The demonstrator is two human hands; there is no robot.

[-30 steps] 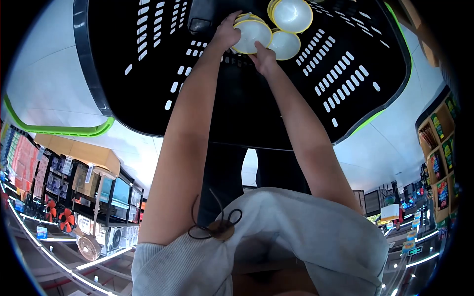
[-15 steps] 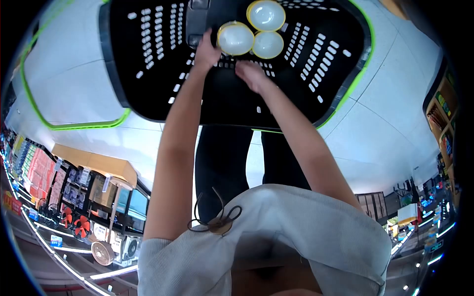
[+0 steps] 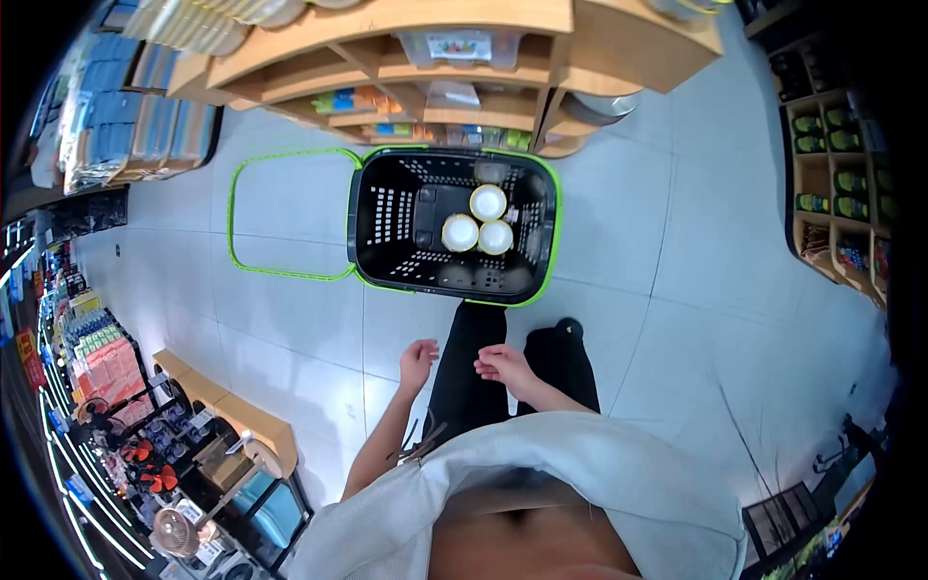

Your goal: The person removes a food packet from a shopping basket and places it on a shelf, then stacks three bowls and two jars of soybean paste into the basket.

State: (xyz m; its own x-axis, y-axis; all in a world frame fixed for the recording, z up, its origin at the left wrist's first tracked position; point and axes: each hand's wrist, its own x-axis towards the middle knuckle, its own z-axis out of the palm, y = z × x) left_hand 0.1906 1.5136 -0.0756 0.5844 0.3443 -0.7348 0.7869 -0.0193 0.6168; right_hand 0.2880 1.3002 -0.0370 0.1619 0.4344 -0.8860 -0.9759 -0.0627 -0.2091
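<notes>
A black shopping basket (image 3: 387,256) with a green rim stands on the tiled floor in front of my feet. Inside, toward its right side, three white bowls with yellow rims sit close together: a back bowl (image 3: 488,202), a left bowl (image 3: 460,233) and a right bowl (image 3: 496,237). My left hand (image 3: 418,363) is in the air near my left leg, fingers loosely bent and holding nothing. Over my legs, my right hand (image 3: 505,365) is also empty, its fingers half curled and apart. Both hands are on the near side of the basket, away from it.
The basket's green handle (image 3: 232,208) lies folded out to the left. Just behind the basket stands a wooden shelf unit (image 3: 464,70) with goods. More stocked shelving (image 3: 807,227) is at the right, and a display of fans (image 3: 174,527) at the lower left.
Both hands have come out of the basket, back toward my body. My view has risen and pulled back, bringing the whole basket and the shelf behind it into sight. The three bowls remain inside.
</notes>
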